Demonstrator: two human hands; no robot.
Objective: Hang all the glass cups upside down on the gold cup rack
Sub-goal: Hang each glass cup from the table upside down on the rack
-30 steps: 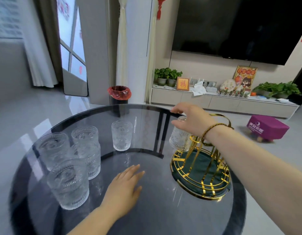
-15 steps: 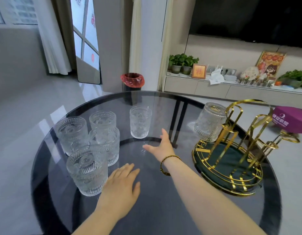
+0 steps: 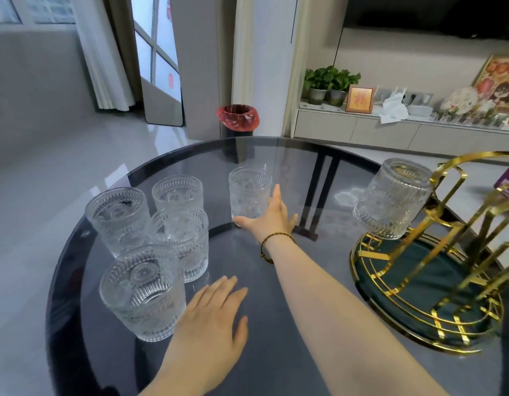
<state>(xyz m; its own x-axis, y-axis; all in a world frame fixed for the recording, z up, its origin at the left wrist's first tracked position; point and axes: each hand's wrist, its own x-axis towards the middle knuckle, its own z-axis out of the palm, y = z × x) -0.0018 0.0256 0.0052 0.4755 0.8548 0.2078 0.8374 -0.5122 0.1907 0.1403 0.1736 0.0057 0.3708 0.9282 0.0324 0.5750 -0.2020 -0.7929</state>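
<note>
The lone cup (image 3: 249,192) stands upright on the dark glass surface (image 3: 276,352), rim up, just ahead of the right hand (image 3: 269,220). Right fingers (image 3: 276,195) are spread wide, thumb low by the cup's base on one side, index up along its other side; touching or nearly so, not closed round it yet. Looks like the reach for the next cup to hang, approx. mid-task start: one done, five to go.

That done cup (image 3: 393,198) sits upside down & tilted on a prong of the gold rack (image 3: 436,284), well off to the right of the fingers. Tilt makes sense, since the prongs lean outward so a cup slides on and drains.

Left of the right fingers, four more cups (image 3: 150,241) are bunched together upright, some touching, w/ the nearest (image 3: 141,292) just beside the left hand (image 3: 210,324). Left hand lies flat on the surface, palm down, fingers (image 3: 219,292) loosely together, holding nothing, prob. just bracing while the other arm stretches out.

Next move needs a wrap round the lone cup, then a flip.
</note>
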